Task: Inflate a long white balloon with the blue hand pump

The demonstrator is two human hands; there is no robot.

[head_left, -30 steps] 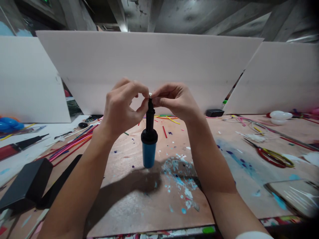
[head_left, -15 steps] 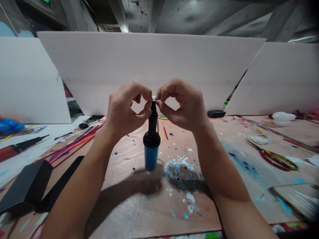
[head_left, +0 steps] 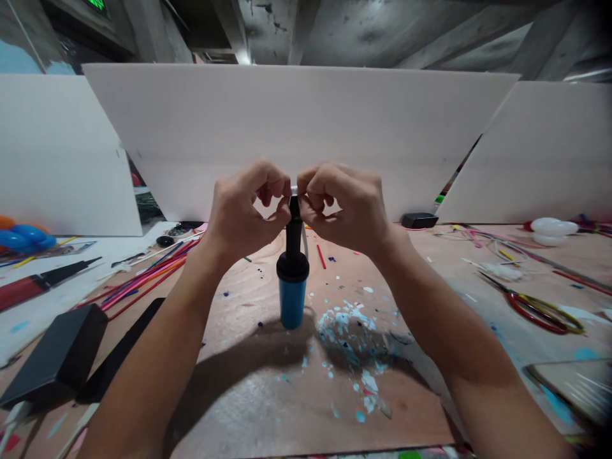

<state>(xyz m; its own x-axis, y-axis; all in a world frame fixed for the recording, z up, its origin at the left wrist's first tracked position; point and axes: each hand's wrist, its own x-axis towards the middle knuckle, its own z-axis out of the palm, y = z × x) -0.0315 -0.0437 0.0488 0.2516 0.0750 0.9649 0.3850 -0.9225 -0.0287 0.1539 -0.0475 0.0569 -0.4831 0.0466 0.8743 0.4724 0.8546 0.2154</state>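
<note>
Currently | left fingers: pinching white piece | right fingers: likewise | blue-black pump beneath

Fingers partly hide a small white piece; a phone-like slab by the tabletop's front edge, right, is cropped.

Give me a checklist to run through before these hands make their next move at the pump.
1. Pump upright on the tabletop: ok, it stands on its blue end.
2. Left hand pinching the small white piece at the pump's top: ok.
3. Right hand pinching it from the other side: ok.
4. White piece seated over the pump's tip: cannot tell, the fingers hide the join.
5. Scissors away from both hands: ok, they lie off to the right.
6. Tabletop beside the pump free of debris: not ok, blue and white flecks lie to its right.
</note>
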